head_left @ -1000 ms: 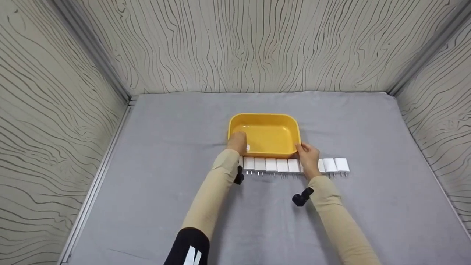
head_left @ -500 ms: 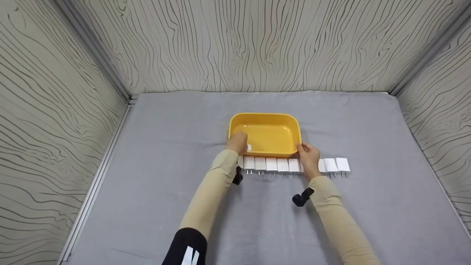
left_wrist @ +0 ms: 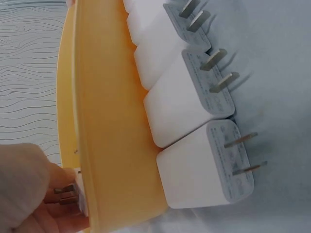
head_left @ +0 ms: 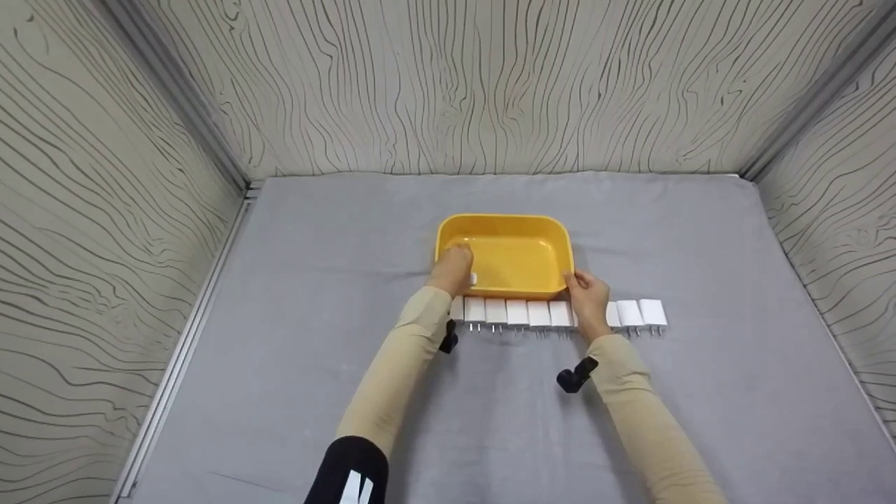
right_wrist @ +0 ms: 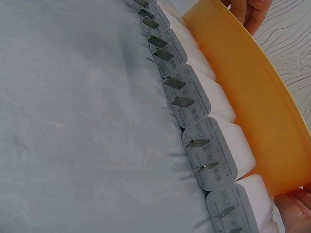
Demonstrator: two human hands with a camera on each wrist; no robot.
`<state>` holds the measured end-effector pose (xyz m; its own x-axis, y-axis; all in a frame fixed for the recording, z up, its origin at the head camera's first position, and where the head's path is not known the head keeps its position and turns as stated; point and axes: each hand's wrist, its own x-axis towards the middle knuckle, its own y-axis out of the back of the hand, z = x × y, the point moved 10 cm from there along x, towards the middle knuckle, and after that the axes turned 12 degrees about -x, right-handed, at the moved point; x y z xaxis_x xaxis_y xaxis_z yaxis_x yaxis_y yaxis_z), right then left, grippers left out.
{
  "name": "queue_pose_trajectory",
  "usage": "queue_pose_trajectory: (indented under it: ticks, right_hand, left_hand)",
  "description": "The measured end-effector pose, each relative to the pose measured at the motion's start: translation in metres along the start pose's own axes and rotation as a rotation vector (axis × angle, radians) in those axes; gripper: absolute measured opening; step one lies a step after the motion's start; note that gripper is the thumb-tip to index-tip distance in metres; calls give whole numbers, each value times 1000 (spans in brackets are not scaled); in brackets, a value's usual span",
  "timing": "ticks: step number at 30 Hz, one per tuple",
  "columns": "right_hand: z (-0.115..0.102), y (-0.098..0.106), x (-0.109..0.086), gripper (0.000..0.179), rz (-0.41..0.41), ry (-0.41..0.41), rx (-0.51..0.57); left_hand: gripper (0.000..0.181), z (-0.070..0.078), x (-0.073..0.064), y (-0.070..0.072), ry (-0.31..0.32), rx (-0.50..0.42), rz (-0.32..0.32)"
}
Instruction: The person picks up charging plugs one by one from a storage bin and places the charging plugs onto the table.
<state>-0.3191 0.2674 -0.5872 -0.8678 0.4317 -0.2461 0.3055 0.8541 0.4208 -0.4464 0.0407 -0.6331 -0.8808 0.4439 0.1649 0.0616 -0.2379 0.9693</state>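
A yellow plastic bin (head_left: 514,266) stands on the grey cloth. My left hand (head_left: 451,269) reaches inside its left front corner. In the left wrist view the fingers of the left hand (left_wrist: 29,189) hold a white plug charger (left_wrist: 81,194), its two metal prongs facing back between the fingers; the bin wall hides part of it. My right hand (head_left: 589,297) grips the bin's right front corner, its fingers (right_wrist: 294,208) against the wall in the right wrist view. Along the bin's front, a row of white plug chargers (left_wrist: 194,165) lies side by side, prongs toward me.
The row's right end, with more white chargers (head_left: 652,313), extends past the bin beyond my right hand. Grey cloth (head_left: 280,315) covers the table. Wood-patterned panels (head_left: 490,84) wall the back and both sides.
My left hand has shifted slightly farther into the bin, and its forearm has swung a little left. The right hand, bin and row of chargers look practically unmoved.
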Motion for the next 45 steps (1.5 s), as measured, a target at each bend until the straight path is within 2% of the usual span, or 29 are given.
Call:
queue_pose_trajectory:
  ticks: [1,4,5,6,7,9,11,13,15,17,20,22,25,29,32,37,45]
  right_hand:
    - [0,0,0,42,0,2,12]
    - [-1,-2,1,42,-8,5,49]
    - [-2,-3,0,42,-13,5,63]
    - [-2,-3,0,43,-20,5,76]
    - [-2,-4,0,43,-27,4,87]
    - [-3,-4,0,44,-32,2,73]
    - [-2,-3,0,44,-32,-2,53]
    - [-2,-2,0,44,-25,-4,36]
    - [-2,-1,0,44,-22,-5,23]
    - [-3,-1,0,44,-20,-1,28]
    - [-4,0,-1,44,-20,6,19]
    - [-3,0,-1,44,-17,10,11]
    - [-2,0,-1,45,-11,10,-10]
    - [-1,0,0,44,-6,10,-16]
    - [-1,0,0,45,-13,18,9]
    - [0,-3,0,43,-25,28,59]
    - [0,-3,0,44,-24,20,39]
  left_hand:
    - [33,0,-1,4,16,-28,-16]
    - [28,2,-5,16,12,-42,34]
    - [27,1,-5,17,0,-45,80]
    - [27,0,-5,17,4,-58,86]
    - [28,-2,-4,15,-10,-57,119]
    - [30,-6,-1,9,-36,-57,144]
    - [35,-11,3,1,-54,-71,153]
    - [35,-13,3,3,-67,-86,154]
    - [34,-10,-3,20,-93,-105,198]
    - [34,-2,-14,50,-75,-173,153]
    - [40,17,-37,105,-39,-303,88]
    - [43,27,-50,134,-1,-372,34]
    - [45,34,-62,155,17,-441,26]
    - [32,34,-69,165,18,-506,63]
    - [25,34,-74,171,-10,-515,111]
    - [24,30,-82,176,-21,-538,142]
    - [30,17,-91,179,37,-629,165]
